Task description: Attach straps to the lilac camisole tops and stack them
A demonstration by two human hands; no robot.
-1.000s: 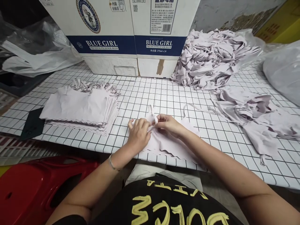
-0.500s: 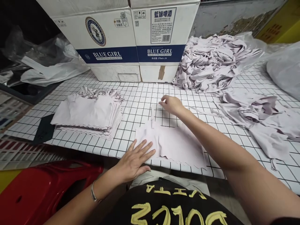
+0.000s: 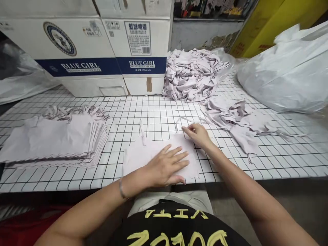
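Observation:
A pale lilac strappy top (image 3: 138, 153) lies flat at the front of the table. My left hand (image 3: 167, 164) rests on it, palm down with fingers spread. The top's left strap (image 3: 142, 132) points away from me. At the upper right corner, my right hand (image 3: 198, 135) has thumb and forefinger pinched together at the base of the right strap (image 3: 180, 119), which curls off to the right. To the left sits a neat stack of similar tops (image 3: 56, 136), their straps bunched at the far side.
White beer cartons (image 3: 102, 44) stand at the back of the checked table (image 3: 143, 109). Beside them is a heap of crumpled lilac pieces (image 3: 192, 73), with a looser pile (image 3: 235, 118) nearer. A white plastic bag (image 3: 284, 75) sits at the right.
My left hand has moved right, from the top's left edge to its middle. My right hand has gone from beside the left strap to the right strap. The view has turned right.

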